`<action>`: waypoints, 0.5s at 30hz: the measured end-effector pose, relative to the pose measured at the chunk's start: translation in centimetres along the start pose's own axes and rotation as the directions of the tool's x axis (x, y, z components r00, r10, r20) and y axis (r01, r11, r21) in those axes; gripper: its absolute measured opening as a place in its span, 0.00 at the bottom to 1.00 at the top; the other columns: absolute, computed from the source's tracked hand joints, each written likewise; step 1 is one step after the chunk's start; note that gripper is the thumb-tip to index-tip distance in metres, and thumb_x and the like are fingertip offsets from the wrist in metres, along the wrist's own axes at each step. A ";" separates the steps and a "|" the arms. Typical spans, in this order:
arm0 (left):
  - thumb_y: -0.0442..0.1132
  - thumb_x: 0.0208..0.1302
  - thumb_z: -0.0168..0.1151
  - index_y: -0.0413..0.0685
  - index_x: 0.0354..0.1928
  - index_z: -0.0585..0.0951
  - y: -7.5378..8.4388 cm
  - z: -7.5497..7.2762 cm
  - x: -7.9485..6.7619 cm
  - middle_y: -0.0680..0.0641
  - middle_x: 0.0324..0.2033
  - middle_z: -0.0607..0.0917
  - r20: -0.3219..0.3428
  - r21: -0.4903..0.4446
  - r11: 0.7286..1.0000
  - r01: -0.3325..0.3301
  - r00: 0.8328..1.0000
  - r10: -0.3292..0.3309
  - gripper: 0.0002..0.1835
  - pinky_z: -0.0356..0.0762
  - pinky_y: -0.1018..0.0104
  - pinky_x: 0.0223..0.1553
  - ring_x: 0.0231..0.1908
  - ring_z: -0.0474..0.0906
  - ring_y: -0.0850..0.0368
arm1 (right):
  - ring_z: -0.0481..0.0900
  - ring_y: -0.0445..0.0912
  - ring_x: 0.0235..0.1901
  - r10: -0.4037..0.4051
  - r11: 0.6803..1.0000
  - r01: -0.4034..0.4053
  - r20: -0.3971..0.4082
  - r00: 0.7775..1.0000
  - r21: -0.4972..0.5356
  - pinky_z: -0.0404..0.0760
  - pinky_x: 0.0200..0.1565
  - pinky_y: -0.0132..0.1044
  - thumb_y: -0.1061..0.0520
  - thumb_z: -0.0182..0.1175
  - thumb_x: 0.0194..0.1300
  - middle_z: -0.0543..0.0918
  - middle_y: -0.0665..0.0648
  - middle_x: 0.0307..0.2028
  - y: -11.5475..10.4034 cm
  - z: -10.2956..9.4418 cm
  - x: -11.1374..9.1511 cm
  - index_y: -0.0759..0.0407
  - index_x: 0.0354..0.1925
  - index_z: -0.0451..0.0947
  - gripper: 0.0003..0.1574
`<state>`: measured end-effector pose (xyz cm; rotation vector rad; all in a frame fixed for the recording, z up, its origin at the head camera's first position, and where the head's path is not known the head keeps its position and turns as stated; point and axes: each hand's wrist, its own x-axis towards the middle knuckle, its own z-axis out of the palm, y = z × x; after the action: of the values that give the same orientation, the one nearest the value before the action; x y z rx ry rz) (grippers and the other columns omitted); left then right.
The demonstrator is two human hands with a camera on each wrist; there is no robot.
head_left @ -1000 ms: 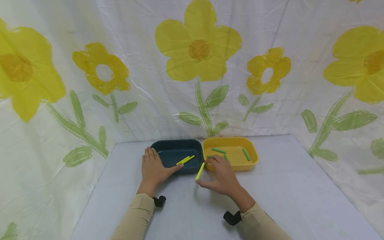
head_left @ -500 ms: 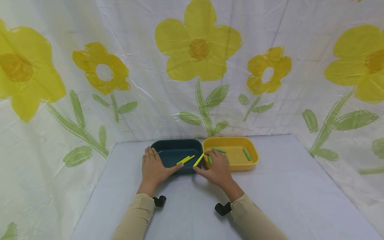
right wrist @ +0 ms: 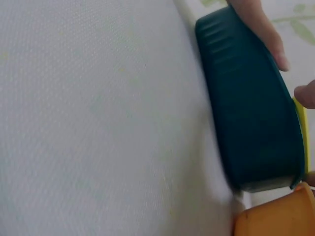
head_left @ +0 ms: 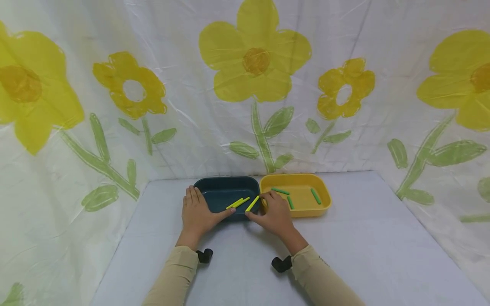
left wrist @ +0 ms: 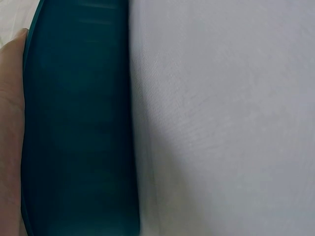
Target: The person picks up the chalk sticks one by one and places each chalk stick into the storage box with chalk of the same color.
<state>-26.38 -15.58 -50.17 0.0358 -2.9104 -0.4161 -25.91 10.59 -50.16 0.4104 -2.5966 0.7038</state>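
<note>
My left hand [head_left: 199, 216] rests against the left end of a dark teal tray [head_left: 214, 182], its fingers straight and its thumb along the front rim. In the left wrist view, part of that hand [left wrist: 10, 128] lies beside the teal wall [left wrist: 78, 123]. A thin yellow stick [head_left: 252, 203] is pinched lengthwise between thumb and forefinger of my right hand [head_left: 276, 217], at the tray's front right rim. Two similar yellow sticks [head_left: 237, 203] lie inside the teal tray. The right wrist view shows the held stick [right wrist: 303, 128] just past the rim.
A yellow tray [head_left: 325, 208] stands close against the right end of the teal one. Several green sticks [head_left: 315, 196] lie in it, and my right hand covers its near left corner. Behind the white-covered table [head_left: 367, 242] hangs a flower-printed curtain [head_left: 176, 140].
My right hand has carried the yellow stick left and away from me, from above the tablecloth to the teal tray's right rim. The left hand has stayed where it was.
</note>
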 end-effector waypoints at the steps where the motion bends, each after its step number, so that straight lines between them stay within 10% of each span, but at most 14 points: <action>1: 0.94 0.30 0.41 0.27 0.74 0.45 0.0 0.0 0.0 0.28 0.75 0.42 0.000 -0.002 1.000 -0.001 1.000 0.001 0.84 0.39 0.41 0.75 0.77 0.35 0.35 | 0.78 0.47 0.44 0.006 1.000 -0.006 0.001 1.000 -0.001 0.78 0.50 0.51 0.20 0.64 0.46 0.79 0.51 0.45 0.0 0.0 0.0 0.52 0.50 0.81 0.47; 15: 0.92 0.33 0.46 0.27 0.74 0.46 -0.1 0.1 0.0 0.27 0.75 0.44 -0.019 -0.001 1.000 -0.007 1.000 0.007 0.82 0.42 0.41 0.75 0.76 0.39 0.34 | 0.76 0.47 0.44 0.036 0.999 -0.036 0.025 0.999 0.001 0.76 0.51 0.50 0.20 0.63 0.48 0.79 0.52 0.45 -0.2 0.2 0.1 0.56 0.51 0.82 0.50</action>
<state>-26.43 -15.68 -50.28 0.0298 -2.8904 -0.4138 -25.99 10.30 -50.22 0.3759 -2.6327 0.7170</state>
